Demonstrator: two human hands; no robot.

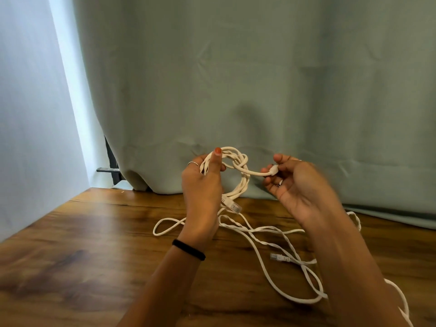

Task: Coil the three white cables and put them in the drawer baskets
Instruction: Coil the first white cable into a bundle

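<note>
Head view: at the frame centre a coiled white cable (238, 172) is gripped by the left hand (204, 185), its plug end (272, 171) is pinched by the right hand (298, 185), and loose white cables (266, 241) are spread on the wooden table (82, 244) below.

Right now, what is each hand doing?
Left hand: grips the coiled white cable, thumb pressed across its loops.
Right hand: fingers pinch the cable's plug end.
</note>
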